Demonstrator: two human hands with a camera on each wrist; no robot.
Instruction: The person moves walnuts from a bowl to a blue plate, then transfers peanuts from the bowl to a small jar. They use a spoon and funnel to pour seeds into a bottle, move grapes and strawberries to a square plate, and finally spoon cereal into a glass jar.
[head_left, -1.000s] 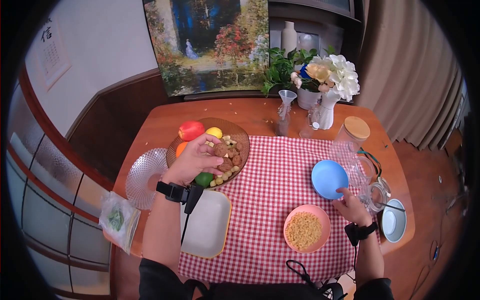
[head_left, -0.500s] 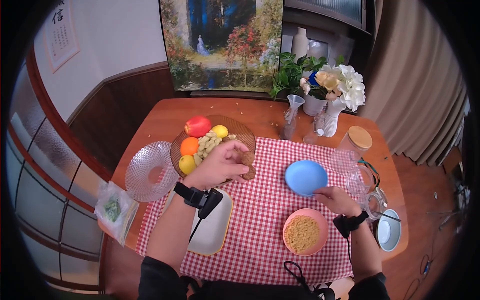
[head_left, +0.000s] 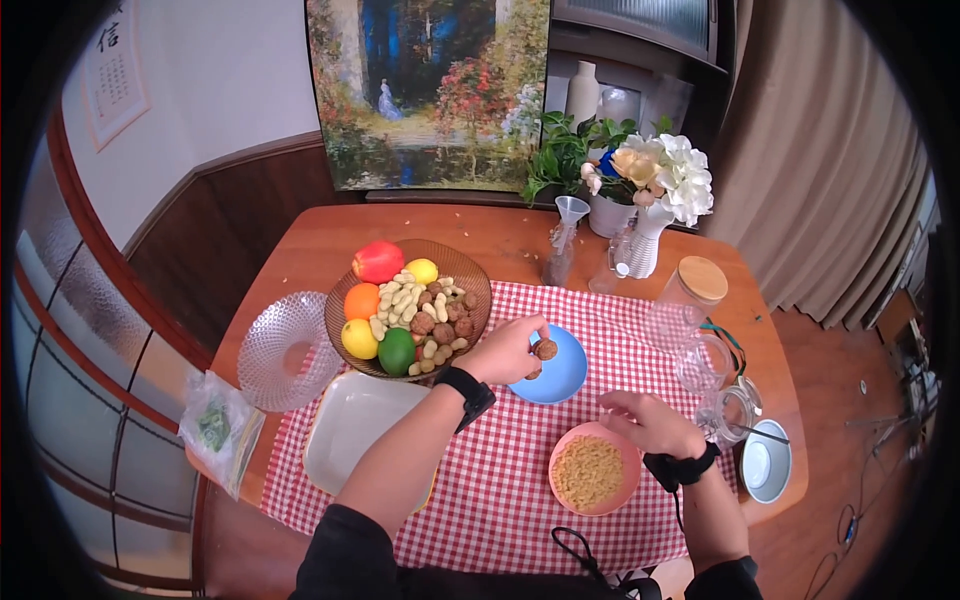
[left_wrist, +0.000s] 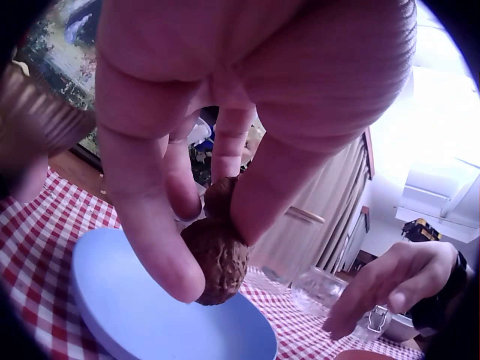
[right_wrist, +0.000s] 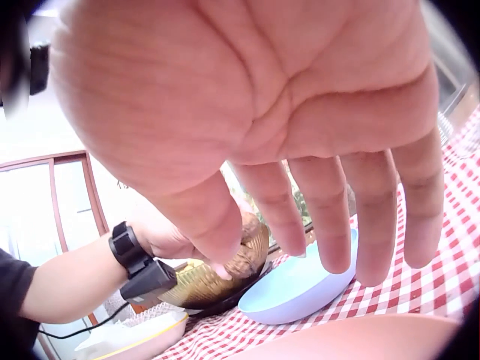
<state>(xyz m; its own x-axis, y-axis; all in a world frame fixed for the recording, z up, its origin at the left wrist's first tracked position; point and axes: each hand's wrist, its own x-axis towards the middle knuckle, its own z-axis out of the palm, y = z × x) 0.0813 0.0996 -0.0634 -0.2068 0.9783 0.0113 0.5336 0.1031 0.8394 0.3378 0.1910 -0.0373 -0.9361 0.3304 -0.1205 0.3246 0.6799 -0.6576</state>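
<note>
My left hand [head_left: 500,350] pinches two walnuts over the blue bowl [head_left: 562,378]. In the left wrist view the nearer walnut [left_wrist: 217,262] sits between thumb and fingertip, with the second walnut [left_wrist: 220,196] just behind it. The blue bowl's visible inside is bare. My right hand [head_left: 655,422] hovers by the pink bowl [head_left: 629,482], its fingers extended and holding nothing. Small yellow pieces [head_left: 588,472] fill that pink bowl. Left of the blue bowl is a brown glass bowl [head_left: 474,268] with fruit, peanuts and more walnuts.
A white rectangular dish [head_left: 350,435] and a clear glass bowl [head_left: 262,360] are at the left, beside a plastic bag [head_left: 215,425]. Glass jars [head_left: 704,362] and a pale blue bowl [head_left: 766,462] line the right side. Vases and a bottle with a funnel [head_left: 565,240] stand behind.
My left hand has carried the walnuts rightward from the brown bowl to above the blue bowl. The blue bowl has moved left, and my right hand has let go of it and drawn back.
</note>
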